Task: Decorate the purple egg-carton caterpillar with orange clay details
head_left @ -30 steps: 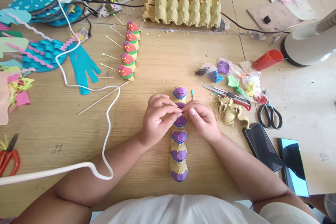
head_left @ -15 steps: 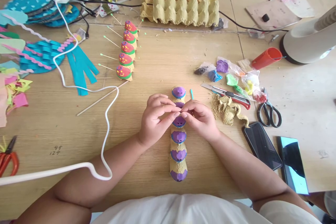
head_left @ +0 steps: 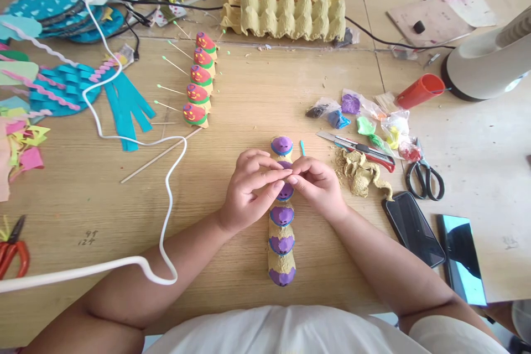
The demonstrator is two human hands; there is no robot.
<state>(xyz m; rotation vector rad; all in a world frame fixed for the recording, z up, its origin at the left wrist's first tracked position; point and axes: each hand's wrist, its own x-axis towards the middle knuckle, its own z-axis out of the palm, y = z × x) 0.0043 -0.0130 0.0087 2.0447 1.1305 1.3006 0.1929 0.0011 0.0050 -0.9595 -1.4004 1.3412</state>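
Note:
A strip of egg carton cups (head_left: 282, 230) lies lengthwise before me, each cup topped with purple clay edged in blue, some with small dark face marks. Over its upper cups, my left hand (head_left: 252, 191) and my right hand (head_left: 318, 187) meet at the fingertips. Both hands are pinched together; whatever they hold is too small to make out. Just above my right hand lies a short turquoise stick (head_left: 302, 147). Farther left stands a second carton strip (head_left: 198, 93), its cups red and green with yellow faces and green-tipped sticks.
To the right lie a utility knife (head_left: 360, 149), torn carton scraps (head_left: 362, 174), scissors (head_left: 425, 180), bagged coloured clay (head_left: 365, 126) and a phone (head_left: 415, 230). Egg cartons (head_left: 292, 14) sit at the back. A white cable (head_left: 168, 199) loops across the left side.
My left fingertips have slid slightly right, over the right fingertips, and the left thumb has drawn a little away. The carton strips stay where they were.

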